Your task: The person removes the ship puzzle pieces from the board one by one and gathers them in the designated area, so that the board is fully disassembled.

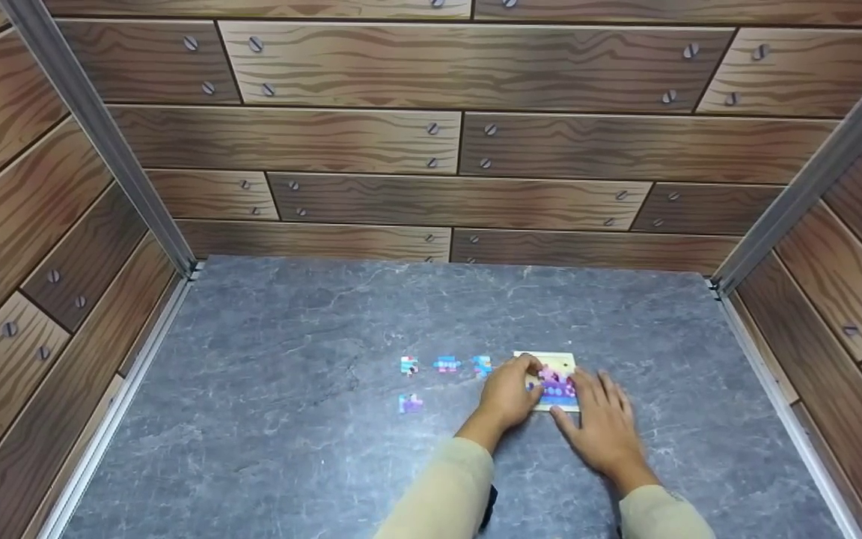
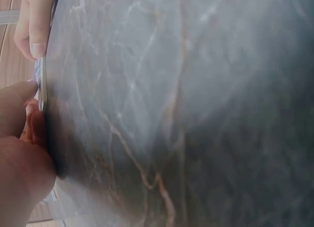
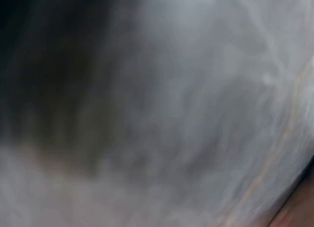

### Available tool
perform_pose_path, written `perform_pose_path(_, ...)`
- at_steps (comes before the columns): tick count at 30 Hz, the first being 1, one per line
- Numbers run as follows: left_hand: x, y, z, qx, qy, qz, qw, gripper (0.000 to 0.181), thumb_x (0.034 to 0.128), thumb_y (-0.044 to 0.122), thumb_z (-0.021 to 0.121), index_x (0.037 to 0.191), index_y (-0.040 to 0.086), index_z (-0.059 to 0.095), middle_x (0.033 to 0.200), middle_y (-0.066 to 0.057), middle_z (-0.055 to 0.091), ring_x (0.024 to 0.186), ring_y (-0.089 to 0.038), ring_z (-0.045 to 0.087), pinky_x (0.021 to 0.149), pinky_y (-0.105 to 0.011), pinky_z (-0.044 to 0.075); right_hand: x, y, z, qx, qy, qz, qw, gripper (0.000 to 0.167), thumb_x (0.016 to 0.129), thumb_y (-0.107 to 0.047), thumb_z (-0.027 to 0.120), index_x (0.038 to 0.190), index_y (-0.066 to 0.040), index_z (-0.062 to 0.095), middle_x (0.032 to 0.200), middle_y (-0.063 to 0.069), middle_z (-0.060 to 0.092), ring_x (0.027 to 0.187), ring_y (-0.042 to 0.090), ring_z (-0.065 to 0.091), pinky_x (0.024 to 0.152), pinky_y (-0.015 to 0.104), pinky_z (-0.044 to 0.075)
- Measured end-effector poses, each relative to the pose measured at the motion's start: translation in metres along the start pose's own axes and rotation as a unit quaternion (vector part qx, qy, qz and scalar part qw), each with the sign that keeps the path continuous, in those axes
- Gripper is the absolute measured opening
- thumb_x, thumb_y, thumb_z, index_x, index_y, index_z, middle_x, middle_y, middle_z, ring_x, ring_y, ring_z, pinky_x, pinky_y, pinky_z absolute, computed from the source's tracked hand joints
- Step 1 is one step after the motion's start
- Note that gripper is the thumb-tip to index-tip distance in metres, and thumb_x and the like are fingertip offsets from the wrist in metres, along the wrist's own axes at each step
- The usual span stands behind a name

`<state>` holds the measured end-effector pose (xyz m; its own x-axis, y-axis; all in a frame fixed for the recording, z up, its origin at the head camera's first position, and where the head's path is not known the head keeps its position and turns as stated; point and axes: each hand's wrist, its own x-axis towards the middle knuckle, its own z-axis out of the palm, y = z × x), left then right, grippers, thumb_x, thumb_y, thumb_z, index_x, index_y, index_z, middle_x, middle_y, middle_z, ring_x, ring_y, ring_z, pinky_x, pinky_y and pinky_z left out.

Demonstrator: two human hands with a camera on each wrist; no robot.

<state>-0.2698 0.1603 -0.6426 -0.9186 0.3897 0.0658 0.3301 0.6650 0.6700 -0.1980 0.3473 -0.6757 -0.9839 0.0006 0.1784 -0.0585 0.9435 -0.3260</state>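
Walled in by wood-plank-print panels [image 1: 371,64] and grey metal corner posts [image 1: 105,142], around a grey marbled surface [image 1: 289,449]. Between 4 and 5 o'clock from the middle of the head view, lying flat: a cream jigsaw tray [image 1: 551,356], with pink, purple and blue pieces [image 1: 555,391] inside. Around 9 o'clock from the tray: four loose jigsaw pieces [image 1: 447,364], three in a row, one at 6 o'clock from the outermost.

Left hand [image 1: 507,393] at the tray's 9 o'clock side, finger and thumb of the grip curved, tips apart; cannot tell whether pinching anything beneath. Right hand [image 1: 604,423] at the 3 o'clock edge, fingers fairly straight, apparently touching the tray.

Could jam or lift a piece if pressed down unevenly. Could skid the tray if pushed harder from 9 than from 3 o'clock. Could scatter the nearest loose piece [image 1: 483,365], just beside the left knuckles, if swung outward carelessly.
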Motion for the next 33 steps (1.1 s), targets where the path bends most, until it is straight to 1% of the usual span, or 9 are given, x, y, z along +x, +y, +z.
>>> perform_pose_path(4, -0.0015, 0.0004, 0.0008, -0.009, 0.005, -0.01, 0.9999, 0.029, 0.0973, 0.02, 0.081, 0.123, 0.022, 0.067, 0.121, 0.005, 0.076, 0.115, -0.014, 0.073, 0.103, -0.03, 0.057, 0.0006, 0.0008, 0.0009, 0.002, -0.007, 0.002, 1.0, 0.075, 0.104, -0.054, 0.065, 0.161, -0.01, 0.046, 0.168, 0.016, 0.046, 0.162, 0.049, 0.029, 0.13, 0.07, 0.018)
perform_pose_path(7, -0.001, 0.0001, 0.0014, -0.01, 0.013, -0.01, 0.9998, 0.031, 0.0963, 0.019, 0.082, 0.123, 0.022, 0.067, 0.118, 0.006, 0.077, 0.112, -0.012, 0.073, 0.101, -0.029, 0.057, 0.0018, 0.0011, 0.0014, 0.002, -0.014, 0.004, 0.9999, 0.076, 0.104, -0.055, 0.063, 0.162, -0.01, 0.045, 0.169, 0.016, 0.045, 0.162, 0.048, 0.027, 0.131, 0.07, 0.017)
perform_pose_path(11, 0.0004, 0.0002, 0.003, 0.0, 0.018, -0.005, 0.9998, 0.046, 0.0956, 0.017, 0.081, 0.139, 0.022, 0.066, 0.115, 0.009, 0.078, 0.111, -0.011, 0.073, 0.1, -0.029, 0.057, 0.0027, 0.0011, 0.0012, 0.001, -0.013, 0.003, 0.9999, 0.076, 0.104, -0.055, 0.064, 0.162, -0.01, 0.045, 0.169, 0.016, 0.046, 0.162, 0.048, 0.028, 0.131, 0.07, 0.017)
perform_pose_path(14, 0.0001, 0.0005, 0.0031, 0.019, 0.018, 0.009, 0.9996, 0.056, 0.0948, 0.017, 0.081, 0.148, 0.023, 0.065, 0.112, 0.009, 0.078, 0.109, -0.011, 0.073, 0.1, -0.029, 0.058, 0.0021, 0.0, 0.0001, 0.002, -0.008, 0.002, 1.0, 0.075, 0.103, -0.054, 0.065, 0.161, -0.01, 0.046, 0.169, 0.016, 0.047, 0.162, 0.048, 0.029, 0.131, 0.07, 0.018)
perform_pose_path(18, -0.0008, -0.001, 0.0052, 0.037, 0.022, 0.023, 0.9988, 0.053, 0.0936, 0.018, 0.081, 0.145, 0.025, 0.068, 0.111, 0.009, 0.077, 0.105, -0.01, 0.072, 0.096, -0.027, 0.058, 0.0011, -0.0008, -0.0004, 0.002, -0.003, 0.001, 1.0, 0.074, 0.103, -0.053, 0.066, 0.16, -0.01, 0.047, 0.168, 0.016, 0.048, 0.161, 0.049, 0.031, 0.13, 0.071, 0.019)
perform_pose_path(22, -0.0006, -0.0025, 0.008, 0.037, 0.027, 0.022, 0.9987, 0.051, 0.0926, 0.021, 0.082, 0.142, 0.026, 0.07, 0.111, 0.009, 0.076, 0.104, -0.009, 0.072, 0.094, -0.027, 0.058, 0.0008, -0.0004, 0.0001, -0.001, 0.0, 0.0, 1.0, 0.074, 0.103, -0.053, 0.066, 0.16, -0.009, 0.048, 0.168, 0.017, 0.048, 0.161, 0.05, 0.031, 0.13, 0.071, 0.02)
perform_pose_path(25, -0.0008, -0.0021, 0.008, 0.039, 0.031, 0.02, 0.9986, 0.05, 0.0925, 0.022, 0.083, 0.141, 0.026, 0.071, 0.113, 0.008, 0.077, 0.107, -0.011, 0.073, 0.096, -0.028, 0.058, 0.0009, 0.0004, 0.0006, -0.001, 0.001, 0.0, 1.0, 0.074, 0.103, -0.053, 0.067, 0.159, -0.009, 0.048, 0.168, 0.016, 0.048, 0.161, 0.05, 0.031, 0.13, 0.071, 0.019)
perform_pose_path(28, -0.0013, -0.0011, 0.0079, 0.035, 0.033, 0.015, 0.9988, 0.049, 0.0931, 0.022, 0.083, 0.141, 0.025, 0.071, 0.116, 0.007, 0.078, 0.112, -0.012, 0.074, 0.099, -0.028, 0.058, 0.0001, 0.0003, 0.0005, 0.001, 0.004, -0.003, 1.0, 0.073, 0.103, -0.052, 0.067, 0.159, -0.009, 0.048, 0.167, 0.016, 0.048, 0.16, 0.05, 0.031, 0.13, 0.071, 0.019)
perform_pose_path(33, -0.0018, 0.0008, 0.0072, 0.017, 0.034, 0.013, 0.9992, 0.048, 0.0933, 0.02, 0.084, 0.14, 0.022, 0.072, 0.116, 0.006, 0.079, 0.112, -0.013, 0.074, 0.1, -0.028, 0.058, -0.0015, -0.0007, -0.0001, 0.004, 0.016, -0.009, 0.9998, 0.072, 0.102, -0.051, 0.067, 0.157, -0.009, 0.05, 0.164, 0.018, 0.051, 0.159, 0.051, 0.033, 0.129, 0.072, 0.021)
